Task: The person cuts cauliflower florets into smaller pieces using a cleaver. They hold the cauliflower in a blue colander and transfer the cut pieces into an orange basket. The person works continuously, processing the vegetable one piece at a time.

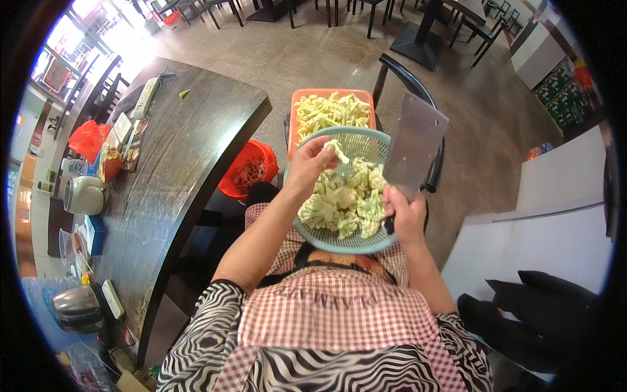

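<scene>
Between the fingers of my left hand point(313, 161) is a small cauliflower floret point(338, 151), held above the far left part of a light-blue plastic colander point(348, 246). My right hand point(405, 213) grips the dark handle of a cleaver point(414, 147), its broad metal blade pointing up and away from me over the colander's right side. Larger cauliflower pieces point(343, 201) lie in the colander, which rests at my lap. Just beyond it, an orange plastic basket point(293, 117) holds many small cut florets point(333, 112), its near end hidden by the colander.
A dark wooden table point(181, 142) runs along my left, bearing a white pitcher point(85, 195) and an electric kettle point(77, 304). Below its edge stands a red-lined bin point(268, 152) with scraps. A black chair point(409, 68) is behind the cleaver; a white cabinet point(534, 240) is at right.
</scene>
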`<state>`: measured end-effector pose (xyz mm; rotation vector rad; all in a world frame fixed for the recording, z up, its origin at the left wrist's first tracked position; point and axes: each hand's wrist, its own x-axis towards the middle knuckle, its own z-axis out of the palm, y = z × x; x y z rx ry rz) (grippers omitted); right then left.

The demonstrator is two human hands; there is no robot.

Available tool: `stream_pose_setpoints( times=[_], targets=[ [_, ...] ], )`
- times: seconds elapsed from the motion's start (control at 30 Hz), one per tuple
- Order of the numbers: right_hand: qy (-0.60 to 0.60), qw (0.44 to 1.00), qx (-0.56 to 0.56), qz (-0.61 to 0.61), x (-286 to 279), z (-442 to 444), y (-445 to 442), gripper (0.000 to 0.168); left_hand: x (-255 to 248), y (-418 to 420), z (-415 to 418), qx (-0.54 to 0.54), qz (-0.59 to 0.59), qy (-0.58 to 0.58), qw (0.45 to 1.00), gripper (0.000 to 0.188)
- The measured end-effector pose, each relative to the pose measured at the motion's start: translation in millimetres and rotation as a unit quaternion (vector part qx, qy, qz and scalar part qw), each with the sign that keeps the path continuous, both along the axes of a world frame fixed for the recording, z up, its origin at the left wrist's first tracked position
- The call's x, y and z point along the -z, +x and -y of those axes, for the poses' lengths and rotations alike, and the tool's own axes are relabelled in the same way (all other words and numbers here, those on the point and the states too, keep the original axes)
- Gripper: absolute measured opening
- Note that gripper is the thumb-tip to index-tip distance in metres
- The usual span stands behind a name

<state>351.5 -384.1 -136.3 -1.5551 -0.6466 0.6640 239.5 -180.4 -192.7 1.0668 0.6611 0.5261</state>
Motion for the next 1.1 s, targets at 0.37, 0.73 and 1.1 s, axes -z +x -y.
stream_pose_setpoints(
  times=[0.37, 0.73, 1.1],
  targets=[
    [0.021, 0.998, 0.035, -0.054, 4, 9, 27, 0.021, 35, 20, 5, 0.127, -0.241, 0.347, 0.897, 0.02],
    [0.002, 0.998, 0.018, -0.055, 14, 11, 29, 0.02, 32, 45, 16, 0.094, -0.238, 0.126, 0.959, 0.029],
    [-0.044, 0.996, -0.037, -0.068, 8, 2, 7, 0.024, 2, -8, 18, 0.108, 0.102, -0.058, 0.987, 0.027]
  ],
)
